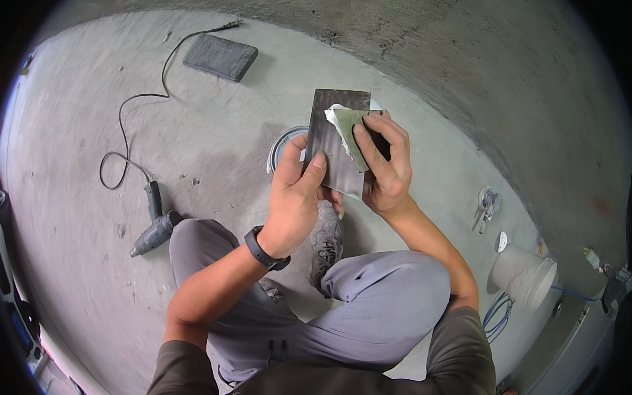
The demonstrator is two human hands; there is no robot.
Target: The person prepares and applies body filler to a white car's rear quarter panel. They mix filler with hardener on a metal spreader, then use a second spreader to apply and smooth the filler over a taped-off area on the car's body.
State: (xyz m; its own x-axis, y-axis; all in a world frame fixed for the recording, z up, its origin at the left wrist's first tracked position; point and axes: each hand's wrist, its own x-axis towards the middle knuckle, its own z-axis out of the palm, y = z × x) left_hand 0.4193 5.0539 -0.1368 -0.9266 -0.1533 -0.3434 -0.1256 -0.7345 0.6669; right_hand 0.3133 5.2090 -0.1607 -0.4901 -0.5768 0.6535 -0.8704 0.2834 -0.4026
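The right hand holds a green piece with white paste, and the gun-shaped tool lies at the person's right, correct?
Not quite: the head view shows the gun-shaped tool at the person's left. The right hand does hold the green piece with white paste.

Scraper (356,131) over plate (331,142), between heat gun (157,225) at left and bucket (522,276) at right.

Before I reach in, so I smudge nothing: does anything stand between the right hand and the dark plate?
Yes: the green scraper held in the right hand, white paste along its left edge, overlaps the dark plate.
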